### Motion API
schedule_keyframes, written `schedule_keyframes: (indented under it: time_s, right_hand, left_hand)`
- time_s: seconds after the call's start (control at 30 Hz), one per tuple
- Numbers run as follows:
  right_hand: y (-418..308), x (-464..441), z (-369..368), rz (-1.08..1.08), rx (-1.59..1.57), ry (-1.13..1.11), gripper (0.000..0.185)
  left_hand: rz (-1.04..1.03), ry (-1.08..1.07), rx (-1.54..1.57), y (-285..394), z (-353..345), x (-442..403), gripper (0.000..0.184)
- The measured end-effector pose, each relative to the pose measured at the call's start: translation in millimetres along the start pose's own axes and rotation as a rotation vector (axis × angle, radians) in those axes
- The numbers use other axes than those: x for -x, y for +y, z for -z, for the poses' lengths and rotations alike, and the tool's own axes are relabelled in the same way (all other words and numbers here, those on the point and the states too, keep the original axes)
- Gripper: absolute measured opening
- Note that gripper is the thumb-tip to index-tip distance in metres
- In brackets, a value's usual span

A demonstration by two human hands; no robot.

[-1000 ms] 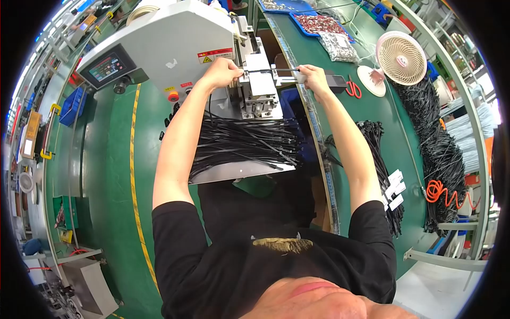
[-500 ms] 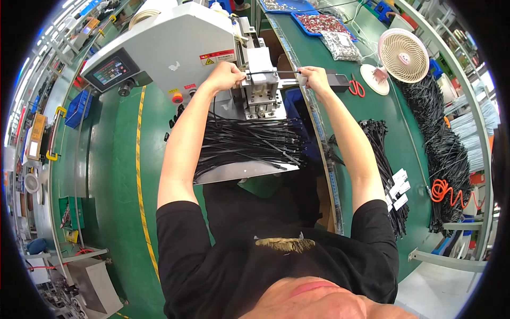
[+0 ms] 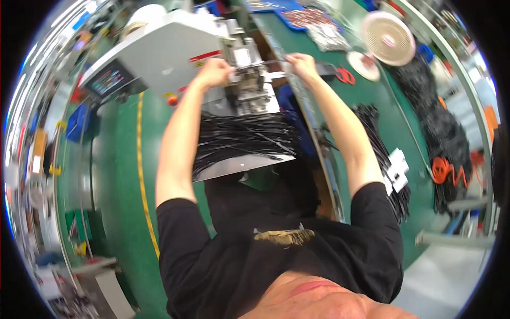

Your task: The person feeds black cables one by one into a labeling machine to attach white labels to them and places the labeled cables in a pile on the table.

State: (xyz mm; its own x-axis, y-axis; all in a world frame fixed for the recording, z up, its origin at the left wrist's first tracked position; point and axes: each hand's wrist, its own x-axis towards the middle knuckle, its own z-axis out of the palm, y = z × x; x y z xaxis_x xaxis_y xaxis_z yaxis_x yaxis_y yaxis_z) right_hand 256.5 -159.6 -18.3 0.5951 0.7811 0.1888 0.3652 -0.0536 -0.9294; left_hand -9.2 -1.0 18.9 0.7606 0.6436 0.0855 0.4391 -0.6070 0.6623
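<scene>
A thin black cable (image 3: 275,61) is stretching from left to right over the metal fixture (image 3: 249,85) at the far middle, and motion blur is hiding most of its length. The left hand (image 3: 215,73) is closing thumb and fingers together in a pinch at the cable's left end, just beside the fixture. The right hand (image 3: 302,67) is pinching near the right end, above the green table's left edge. The white machine (image 3: 159,53) is standing to the left of the fixture, its control screen (image 3: 110,78) glowing. Nearer than the fixture, a pile of black cables (image 3: 244,135) is lying across a metal tray (image 3: 241,166). On the green table (image 3: 396,119), red-handled scissors (image 3: 345,76) are lying right of the right hand, and a round fan (image 3: 389,38) is standing farther right. Nearer, a cable bundle (image 3: 373,135) is lying with white tags (image 3: 396,171).
</scene>
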Motion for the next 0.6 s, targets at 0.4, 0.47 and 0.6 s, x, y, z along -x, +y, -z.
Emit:
schedule_keyframes:
  time_s: [0.4,0.47,0.6]
  right_hand:
    - [-62,241,242,-0.029,0.134,0.479,0.022]
    - [-52,294,267,-0.071,0.153,0.627,0.022]
    - [-21,395,316,-0.238,0.074,0.896,0.020]
  left_hand:
    - [-0.636,0.094,-0.825,165,-14,86,0.009]
    - [-0.784,0.072,-0.730,198,-52,81,0.006]
    - [-1.239,0.219,-0.491,241,-124,67,0.015]
